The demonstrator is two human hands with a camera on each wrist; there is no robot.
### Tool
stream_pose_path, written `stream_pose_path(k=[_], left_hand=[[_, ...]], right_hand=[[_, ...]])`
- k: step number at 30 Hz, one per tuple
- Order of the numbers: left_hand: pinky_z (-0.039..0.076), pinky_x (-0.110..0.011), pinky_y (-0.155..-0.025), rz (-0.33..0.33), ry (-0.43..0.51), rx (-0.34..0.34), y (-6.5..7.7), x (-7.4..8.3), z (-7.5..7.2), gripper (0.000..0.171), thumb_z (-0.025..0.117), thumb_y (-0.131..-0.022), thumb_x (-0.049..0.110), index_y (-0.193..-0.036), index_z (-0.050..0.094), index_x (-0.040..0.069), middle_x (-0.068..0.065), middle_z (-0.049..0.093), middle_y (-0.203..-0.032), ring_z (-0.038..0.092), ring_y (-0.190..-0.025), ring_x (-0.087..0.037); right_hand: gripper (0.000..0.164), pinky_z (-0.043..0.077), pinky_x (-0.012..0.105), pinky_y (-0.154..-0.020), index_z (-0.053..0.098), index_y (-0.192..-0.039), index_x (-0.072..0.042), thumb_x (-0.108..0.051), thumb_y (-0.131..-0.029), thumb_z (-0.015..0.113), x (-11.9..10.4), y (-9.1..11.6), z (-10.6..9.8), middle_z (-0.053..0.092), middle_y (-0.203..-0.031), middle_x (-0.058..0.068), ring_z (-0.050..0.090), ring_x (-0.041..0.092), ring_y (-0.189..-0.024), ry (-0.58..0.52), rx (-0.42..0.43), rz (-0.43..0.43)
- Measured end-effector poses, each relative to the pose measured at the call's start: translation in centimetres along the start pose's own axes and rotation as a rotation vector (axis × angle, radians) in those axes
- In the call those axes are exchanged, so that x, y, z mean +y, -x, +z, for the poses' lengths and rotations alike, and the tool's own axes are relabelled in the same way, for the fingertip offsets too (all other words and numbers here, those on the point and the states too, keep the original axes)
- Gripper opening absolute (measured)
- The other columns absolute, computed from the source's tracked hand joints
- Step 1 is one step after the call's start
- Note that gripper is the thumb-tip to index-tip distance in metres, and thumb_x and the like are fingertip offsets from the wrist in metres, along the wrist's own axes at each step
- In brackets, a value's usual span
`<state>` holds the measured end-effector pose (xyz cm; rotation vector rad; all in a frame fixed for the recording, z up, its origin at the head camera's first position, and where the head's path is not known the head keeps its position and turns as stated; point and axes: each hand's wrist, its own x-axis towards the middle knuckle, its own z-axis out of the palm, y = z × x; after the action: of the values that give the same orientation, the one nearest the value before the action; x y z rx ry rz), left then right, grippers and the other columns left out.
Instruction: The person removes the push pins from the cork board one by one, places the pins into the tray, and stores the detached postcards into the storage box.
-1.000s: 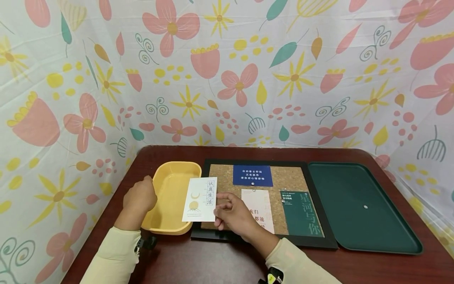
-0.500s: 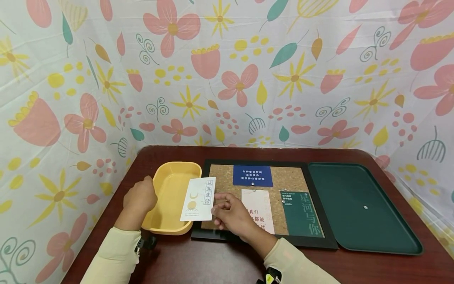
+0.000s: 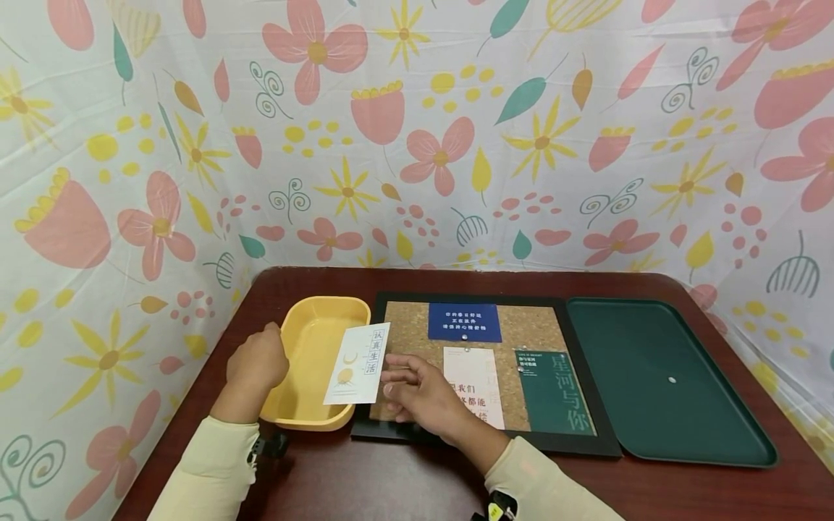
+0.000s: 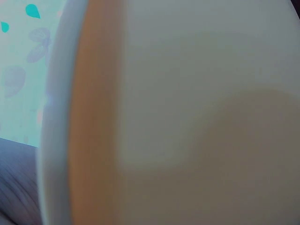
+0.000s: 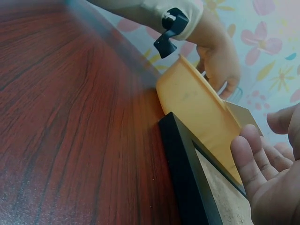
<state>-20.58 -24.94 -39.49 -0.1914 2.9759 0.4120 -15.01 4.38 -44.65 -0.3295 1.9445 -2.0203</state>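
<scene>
White card [image 3: 357,364] shifted left over the yellow bin [image 3: 309,351], right hand [image 3: 420,396] released beside it; whether left hand [image 3: 258,363] grips is unclear.

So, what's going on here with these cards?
A person's right hand, thumb and fingers apart, is beside a white printed card; whether it touches the card is hard to tell. The card is tilted over the right side of a yellow basin. The left hand is at the basin's left rim. Further right, a blue card, a pink card and a green card lie on a framed corkboard, with a dark green tray beyond it.
</scene>
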Motion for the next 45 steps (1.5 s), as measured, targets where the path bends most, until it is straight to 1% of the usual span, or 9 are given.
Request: stream_pose_path(k=[4, 7, 12, 20, 27, 32, 38, 43, 45], left_hand=[[0.052, -0.050, -0.060, -0.001, 0.000, -0.003, 0.1, 0.0, 0.0, 0.051, 0.055, -0.098, 0.000, -0.145, 0.040, -0.011, -0.030, 0.064, -0.107, 0.066, -0.084, -0.041], [0.052, -0.050, -0.060, -0.004, -0.002, -0.005, 0.1, -0.1, 0.1, 0.052, 0.055, -0.097, 0.000, -0.145, 0.040, -0.011, -0.030, 0.064, -0.107, 0.066, -0.083, -0.041], [0.052, -0.050, -0.061, -0.015, -0.007, -0.003, 0.0, -0.1, 0.2, 0.054, 0.057, -0.097, 0.002, -0.146, 0.039, -0.011, -0.031, 0.064, -0.110, 0.065, -0.084, -0.041], [0.052, -0.051, -0.062, -0.034, -0.006, -0.008, -0.1, -0.1, 0.3, 0.053, 0.056, -0.097, 0.002, -0.145, 0.039, -0.012, -0.030, 0.063, -0.109, 0.065, -0.085, -0.041], [0.051, -0.049, -0.062, -0.041, 0.008, -0.012, 0.0, -0.2, 0.5, 0.053, 0.056, -0.098, 0.005, -0.146, 0.038, -0.011, -0.029, 0.063, -0.109, 0.065, -0.084, -0.038], [0.050, -0.048, -0.061, -0.051, 0.035, -0.016, 0.0, -0.2, 0.4, 0.050, 0.053, -0.099, 0.007, -0.143, 0.039, -0.011, -0.026, 0.063, -0.105, 0.063, -0.080, -0.034], [0.049, -0.048, -0.060, -0.066, 0.063, -0.028, 0.2, -0.1, 0.2, 0.047, 0.046, -0.102, 0.013, -0.143, 0.038, -0.010, -0.026, 0.062, -0.104, 0.063, -0.080, -0.035], [0.048, -0.048, -0.058, -0.066, 0.076, -0.012, 0.4, 0.0, 0.1, 0.046, 0.044, -0.103, 0.017, -0.140, 0.039, -0.009, -0.025, 0.063, -0.099, 0.062, -0.077, -0.035], [0.048, -0.049, -0.058, -0.062, 0.073, 0.009, 0.5, 0.1, 0.2, 0.043, 0.046, -0.102, 0.018, -0.136, 0.042, -0.009, -0.025, 0.063, -0.098, 0.063, -0.078, -0.035]], right_hand=[[0.055, 0.059, 0.040, -0.067, 0.043, -0.150, 0.001, -0.004, -0.098, 0.061, 0.0, 0.1, 0.0, 0.059, -0.137, 0.023, 0.068, 0.026, -0.080, -0.009, -0.033, -0.022], [0.056, 0.059, 0.041, -0.068, 0.042, -0.151, 0.002, -0.003, -0.098, 0.060, 0.1, 0.1, 0.0, 0.058, -0.139, 0.025, 0.069, 0.027, -0.081, -0.011, -0.039, -0.028], [0.055, 0.059, 0.040, -0.069, 0.043, -0.150, 0.001, -0.005, -0.099, 0.062, 0.0, 0.1, 0.0, 0.060, -0.138, 0.023, 0.069, 0.026, -0.082, -0.006, -0.031, -0.013], [0.053, 0.059, 0.038, -0.068, 0.044, -0.150, 0.000, -0.004, -0.100, 0.060, 0.0, 0.2, -0.2, 0.060, -0.137, 0.024, 0.068, 0.026, -0.082, 0.002, -0.014, -0.001], [0.052, 0.060, 0.041, -0.068, 0.045, -0.149, 0.001, -0.003, -0.099, 0.061, 0.1, 0.3, -0.4, 0.061, -0.134, 0.024, 0.066, 0.023, -0.078, -0.013, 0.002, 0.001], [0.053, 0.060, 0.041, -0.068, 0.046, -0.148, 0.001, -0.001, -0.097, 0.060, 0.3, 0.4, -0.9, 0.063, -0.131, 0.024, 0.067, 0.025, -0.080, -0.027, 0.016, 0.002], [0.054, 0.060, 0.039, -0.066, 0.047, -0.148, 0.000, -0.005, -0.097, 0.064, 0.5, 0.6, -1.5, 0.063, -0.131, 0.024, 0.068, 0.028, -0.082, -0.015, 0.027, 0.014], [0.055, 0.060, 0.040, -0.068, 0.044, -0.149, 0.001, -0.006, -0.098, 0.063, 0.5, 0.7, -2.0, 0.062, -0.131, 0.025, 0.068, 0.027, -0.082, -0.003, 0.021, 0.020], [0.054, 0.059, 0.040, -0.069, 0.044, -0.149, 0.002, -0.007, -0.099, 0.063, 0.4, 0.8, -2.2, 0.062, -0.131, 0.025, 0.068, 0.027, -0.083, 0.004, 0.016, 0.017]])
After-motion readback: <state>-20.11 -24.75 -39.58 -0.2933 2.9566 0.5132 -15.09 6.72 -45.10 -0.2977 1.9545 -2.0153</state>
